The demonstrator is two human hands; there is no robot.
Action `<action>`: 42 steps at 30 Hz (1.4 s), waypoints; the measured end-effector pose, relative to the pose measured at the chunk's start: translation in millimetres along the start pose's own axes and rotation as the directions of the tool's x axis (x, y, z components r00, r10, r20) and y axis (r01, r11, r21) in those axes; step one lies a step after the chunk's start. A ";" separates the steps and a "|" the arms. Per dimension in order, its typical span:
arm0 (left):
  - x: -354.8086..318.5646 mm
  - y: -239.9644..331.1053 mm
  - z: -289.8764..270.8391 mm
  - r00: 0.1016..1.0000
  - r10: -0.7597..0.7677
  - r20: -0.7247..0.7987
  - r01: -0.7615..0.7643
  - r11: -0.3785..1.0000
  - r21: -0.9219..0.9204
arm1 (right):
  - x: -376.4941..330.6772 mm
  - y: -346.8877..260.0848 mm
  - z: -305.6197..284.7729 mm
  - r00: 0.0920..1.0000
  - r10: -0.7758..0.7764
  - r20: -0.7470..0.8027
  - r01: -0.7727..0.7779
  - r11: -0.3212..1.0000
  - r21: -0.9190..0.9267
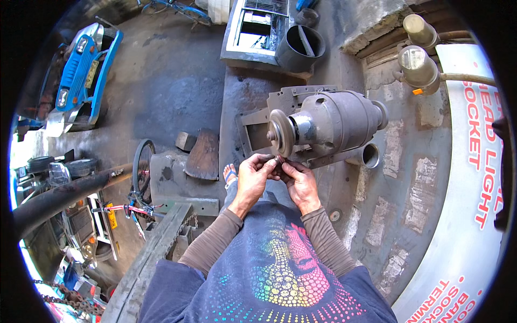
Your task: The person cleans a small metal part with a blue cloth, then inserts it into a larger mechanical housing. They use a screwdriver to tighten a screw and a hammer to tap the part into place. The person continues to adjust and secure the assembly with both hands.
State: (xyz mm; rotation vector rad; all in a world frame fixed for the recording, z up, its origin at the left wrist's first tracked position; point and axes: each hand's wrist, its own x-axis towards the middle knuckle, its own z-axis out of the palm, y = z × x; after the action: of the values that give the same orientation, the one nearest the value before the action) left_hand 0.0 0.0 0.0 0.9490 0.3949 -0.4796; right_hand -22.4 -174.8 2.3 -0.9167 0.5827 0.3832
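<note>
Below the grinding wheel: both hands closed on one small piece

At the near edge, the person's dark shirt, with its multicoloured dotted print, fills the lower middle of the view. Brown sleeves cover both forearms up to the wrists.

Beyond the sleeves, the left hand and the right hand meet fingertip to fingertip. Each is bare, with thumb and fingers pinched on a small dark piece held between them. The piece is largely hidden by the fingers; its form cannot be made out. It sits just beside the lower rim of a round grinding wheel; whether the two touch cannot be determined.

The wheel is mounted on the left end of a grey, dust-coated motor, which rests on a metal stand. A foot in a blue-strapped sandal shows to the left of the left hand.

Farther left, a brown wooden slab lies beside a small block. To the right, a white signboard bears red lettering.

Past the motor stands a dark bucket with a flat strip inside. At the far upper left is a blue vehicle front.
</note>
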 end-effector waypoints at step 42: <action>-3.5 2.7 2.5 0.993 -0.116 0.028 0.115 0.993 0.008 | -2.0 0.5 14.7 0.998 -0.062 0.002 0.062 0.998 0.015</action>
State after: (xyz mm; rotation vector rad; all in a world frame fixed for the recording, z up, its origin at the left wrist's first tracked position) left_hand -1.1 0.0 5.0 0.9279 0.4241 -0.5997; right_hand -19.8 -162.4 10.2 -0.9178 0.5527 0.3236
